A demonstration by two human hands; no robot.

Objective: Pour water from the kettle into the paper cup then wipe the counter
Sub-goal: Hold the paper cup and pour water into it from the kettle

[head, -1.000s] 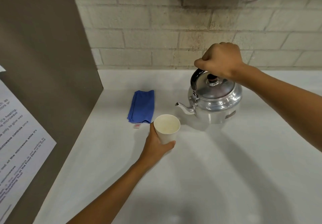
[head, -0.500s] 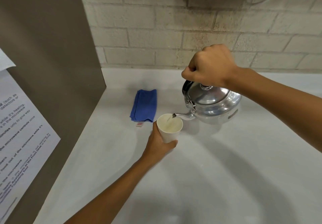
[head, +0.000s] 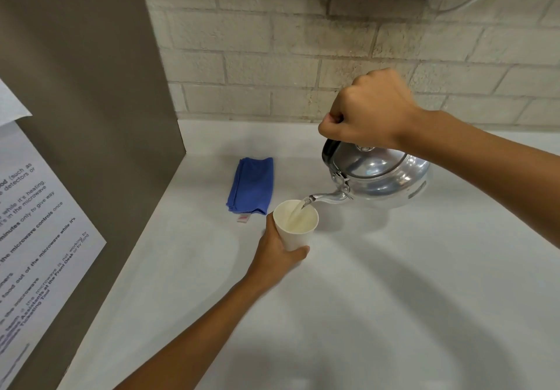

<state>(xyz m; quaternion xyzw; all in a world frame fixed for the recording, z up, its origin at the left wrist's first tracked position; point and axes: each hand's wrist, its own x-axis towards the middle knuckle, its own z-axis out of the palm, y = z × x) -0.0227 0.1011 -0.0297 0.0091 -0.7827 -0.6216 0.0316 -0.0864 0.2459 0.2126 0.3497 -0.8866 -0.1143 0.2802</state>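
Polished steel catches the light as a kettle [head: 381, 180], tilted above a white counter [head: 394, 283], sends a thin stream of water from its spout into a paper cup [head: 295, 227]. The right hand [head: 368, 110] is fisted around the kettle's handle; the left hand [head: 277, 256] wraps its fingers around the cup's base. A folded blue cloth [head: 251, 185] lies just beyond the cup.

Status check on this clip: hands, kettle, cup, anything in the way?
Right hand gripping tilted kettle, water streaming into paper cup. Left hand steadying cup. Blue cloth folded behind, untouched. Nothing obstructing.
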